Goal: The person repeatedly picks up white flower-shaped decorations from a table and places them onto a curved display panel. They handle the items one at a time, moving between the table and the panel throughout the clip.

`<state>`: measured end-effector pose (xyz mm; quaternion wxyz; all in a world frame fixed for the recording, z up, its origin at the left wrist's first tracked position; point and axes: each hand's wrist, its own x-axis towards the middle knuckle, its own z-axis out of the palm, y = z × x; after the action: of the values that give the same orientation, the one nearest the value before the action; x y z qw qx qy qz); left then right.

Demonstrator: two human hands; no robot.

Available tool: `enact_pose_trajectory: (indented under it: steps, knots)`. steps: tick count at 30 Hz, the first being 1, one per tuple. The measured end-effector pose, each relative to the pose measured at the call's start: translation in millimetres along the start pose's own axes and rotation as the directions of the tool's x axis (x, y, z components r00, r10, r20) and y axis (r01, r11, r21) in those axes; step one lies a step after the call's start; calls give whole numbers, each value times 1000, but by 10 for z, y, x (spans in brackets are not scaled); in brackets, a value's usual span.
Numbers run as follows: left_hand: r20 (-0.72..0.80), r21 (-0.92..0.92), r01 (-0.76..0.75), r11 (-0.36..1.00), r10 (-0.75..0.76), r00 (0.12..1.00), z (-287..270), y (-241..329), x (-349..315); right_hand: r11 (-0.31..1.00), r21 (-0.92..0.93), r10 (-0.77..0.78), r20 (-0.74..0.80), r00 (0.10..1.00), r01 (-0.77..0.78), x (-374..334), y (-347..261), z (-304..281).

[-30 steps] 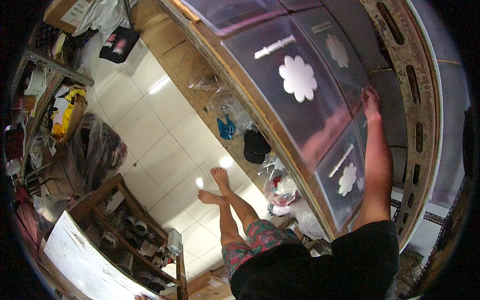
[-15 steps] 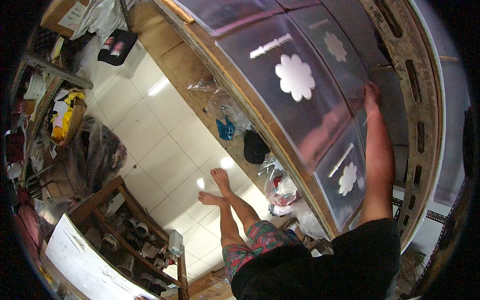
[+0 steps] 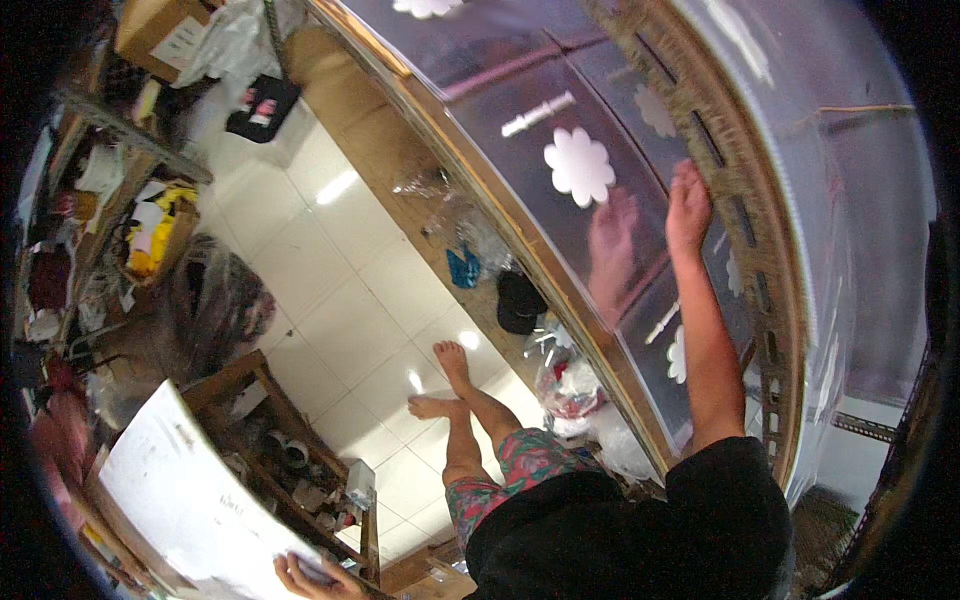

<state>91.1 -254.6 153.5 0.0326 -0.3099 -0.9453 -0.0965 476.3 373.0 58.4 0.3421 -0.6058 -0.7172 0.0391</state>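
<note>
My right hand is open, fingers stretched out, over a tilted stack surface of glossy, dark-looking plastic sheets. It appears raised off them, and its reflection shows in the gloss. Beside it lie a white flower-shaped patch and a slim white bar-shaped patch; more such patches repeat along the sheets. At the lower left my left hand, partly cut off by the frame, rests with its fingers apart on the edge of a white board.
A slotted, rusty metal rail runs along the sheets' right side, a wooden edge along their left. Below are a black cap, plastic bags and white floor tiles. Cluttered shelves line the left.
My right hand has drawn back from the sheets' far side, its fingers now upright. My left hand has come further into view on the white board. The view has shifted slightly.
</note>
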Motion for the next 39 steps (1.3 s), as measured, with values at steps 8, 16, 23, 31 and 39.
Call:
enact_pose_trajectory:
  steps: [8,16,23,31,39]
  knots:
    - [-125,-361,84,929,-138,983,25,-34,-103,644,687,-210,583,785,-338,-1725,-2593,-100]
    - [-306,-433,-73,898,-70,949,-279,-45,-75,716,662,-676,737,17,-222,-3422,-3278,-631]
    - [-377,-563,-146,813,-95,922,-109,-132,-162,929,168,-254,938,-237,-329,-3766,-2669,-310]
    - [-234,-886,-101,452,-249,940,-161,-315,-269,987,23,-27,999,-20,-157,-3299,-1285,647]
    - [-44,-891,184,416,-481,875,-537,-695,-1161,974,226,-223,973,-65,28,-3683,-1829,35]
